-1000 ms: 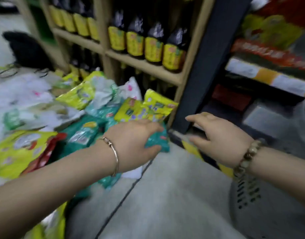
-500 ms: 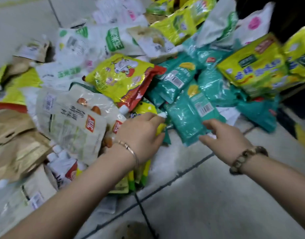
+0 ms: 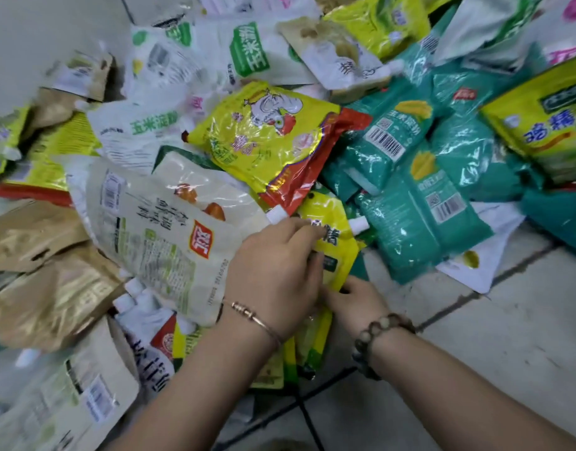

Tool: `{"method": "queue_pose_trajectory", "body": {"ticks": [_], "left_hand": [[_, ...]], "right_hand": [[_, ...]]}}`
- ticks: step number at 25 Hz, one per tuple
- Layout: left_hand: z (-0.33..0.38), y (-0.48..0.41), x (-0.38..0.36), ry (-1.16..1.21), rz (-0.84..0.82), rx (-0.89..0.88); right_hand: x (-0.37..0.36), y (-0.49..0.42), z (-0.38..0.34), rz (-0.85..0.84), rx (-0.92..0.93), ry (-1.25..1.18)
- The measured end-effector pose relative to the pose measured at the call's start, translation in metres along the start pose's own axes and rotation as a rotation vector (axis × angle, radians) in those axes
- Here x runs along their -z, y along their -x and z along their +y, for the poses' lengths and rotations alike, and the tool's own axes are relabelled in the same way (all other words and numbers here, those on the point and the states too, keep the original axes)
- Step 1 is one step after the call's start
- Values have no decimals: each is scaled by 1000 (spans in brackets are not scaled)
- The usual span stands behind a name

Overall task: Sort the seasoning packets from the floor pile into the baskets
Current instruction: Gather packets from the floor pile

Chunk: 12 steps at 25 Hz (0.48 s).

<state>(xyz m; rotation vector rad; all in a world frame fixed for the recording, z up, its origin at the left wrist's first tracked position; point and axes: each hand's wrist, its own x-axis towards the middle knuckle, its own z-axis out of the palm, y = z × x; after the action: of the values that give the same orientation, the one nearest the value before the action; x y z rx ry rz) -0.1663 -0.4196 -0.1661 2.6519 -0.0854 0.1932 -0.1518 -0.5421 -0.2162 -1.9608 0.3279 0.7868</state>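
Hands meet on one small yellow pouch [image 3: 333, 245] at the near edge of the pile [image 3: 234, 53]. The left hand [image 3: 273, 275] has its fingers curled onto the pouch's face, pinching it below the white spout [image 3: 358, 224]. The right hand [image 3: 355, 302] sits at the pouch's lower edge with its fingertips hidden behind the left, so I cannot tell whether it grips or only touches. At far left, crumpled brown pouches [image 3: 36, 255] lie well apart from the grasp and look safe. Next comes a big white pouch [image 3: 169, 242], slanting down to just beside the left wrist with its cap close to the yellow pouch. A sideways pull could snag that cap and drag the white pouch along. Above the hands, the chicken bag [image 3: 267, 135] seems to lap its red edge over the yellow pouch's top. Lifting straight up may tip that bag and start the slick film sliding. Under the wrists more yellow-green packs [image 3: 309, 346] are stacked, and the curled fingers could easily gather two at once. To the right, teal packets [image 3: 420, 216] lean just beside the spout and may slump onto the bare floor [image 3: 507, 336] once their neighbour leaves. A one-sided pinch on glossy plastic could also slip. No baskets are in view, so the likeliest error is dropping this pouch among the other yellow kinds.
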Motion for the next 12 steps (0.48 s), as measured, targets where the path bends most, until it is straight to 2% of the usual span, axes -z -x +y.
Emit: {"method": "queue_pose_trajectory", "body": {"ticks": [3,8,10,12], "left_hand": [[2,4,-5,-27,23,-25],[-1,5,-9,104,62,-14],[5,8,-11,220,98,20],[18,8,-12,470,66,126]], "right_hand": [[-4,-1,1,51,3,-96],[16,27,22,238,19,-510],[40,41,26,257,35,-695],[67,53,26,286,75,-760]]}}
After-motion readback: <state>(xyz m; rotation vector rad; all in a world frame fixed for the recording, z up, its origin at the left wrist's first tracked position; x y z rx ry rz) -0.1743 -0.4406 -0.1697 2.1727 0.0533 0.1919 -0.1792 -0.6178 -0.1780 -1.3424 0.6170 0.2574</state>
